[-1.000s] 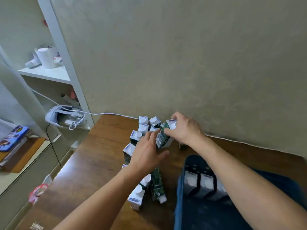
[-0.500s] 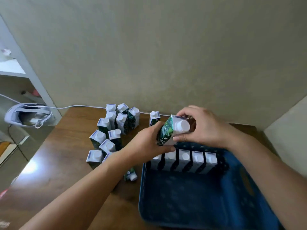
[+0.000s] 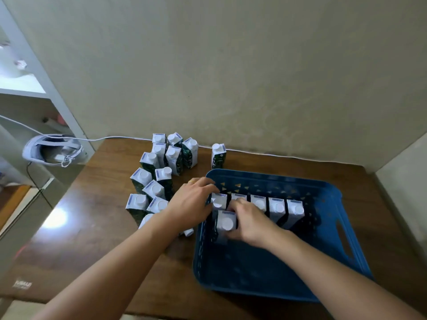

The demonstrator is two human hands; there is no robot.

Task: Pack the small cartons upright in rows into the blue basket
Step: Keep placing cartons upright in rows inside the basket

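Observation:
The blue basket [image 3: 328,229] sits on the wooden table [image 3: 97,227] at the right. Several small white-capped cartons stand upright in a row [image 3: 277,207] along its far wall. My right hand [image 3: 249,222] grips one more carton [image 3: 226,224], upright, just in front of that row at the basket's left end. My left hand [image 3: 191,204] rests on the basket's left rim, fingers touching the leftmost carton of the row. A cluster of loose cartons [image 3: 159,172] stands on the table left of the basket; one lone carton [image 3: 218,155] stands behind it.
A carton lies on its side [image 3: 188,232] under my left forearm. A white cable [image 3: 265,154] runs along the wall at the table's back edge. A white headset [image 3: 53,150] rests on a shelf at the left, beyond the table's left edge.
Both hands came down from above the basket. The carton held in the air between them now stands in the basket, in front of the row, in my right hand; my left hand let go.

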